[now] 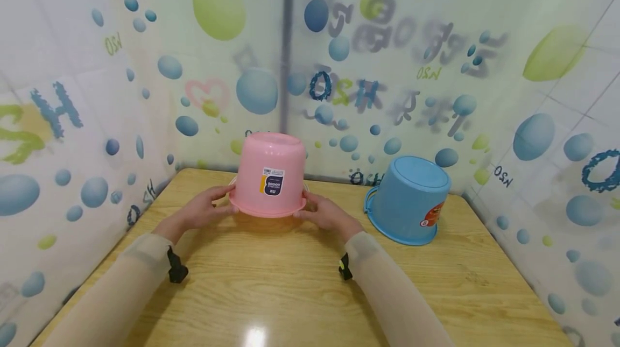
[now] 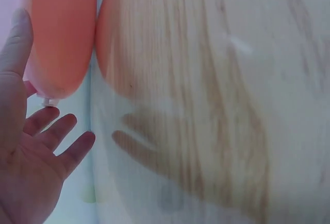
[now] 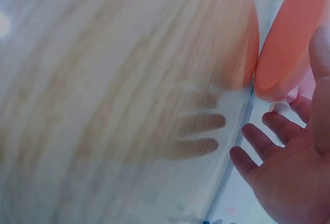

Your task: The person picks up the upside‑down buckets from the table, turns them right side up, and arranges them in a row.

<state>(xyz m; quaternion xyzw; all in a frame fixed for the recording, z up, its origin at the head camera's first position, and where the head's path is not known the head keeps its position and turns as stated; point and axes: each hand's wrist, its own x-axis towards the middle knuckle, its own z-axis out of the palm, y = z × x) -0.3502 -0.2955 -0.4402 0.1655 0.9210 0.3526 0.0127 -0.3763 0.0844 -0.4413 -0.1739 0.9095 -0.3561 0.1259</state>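
At mid-frame, we see the left hand and right hand pinching the upside-down pink bucket at opposite sides, thumbs forward, other fingers loosely spread; presumably this paired hold steadies it. The blue bucket rests inverted at centre-right, untouched.

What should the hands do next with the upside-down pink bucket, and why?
Maybe the left hand and right hand should curl more snugly around the rim of the pink bucket. They sit at opposite sides of it, but the wrist views show several fingers spread out rather than wrapped around it, so a fuller hold would probably keep it steadier.
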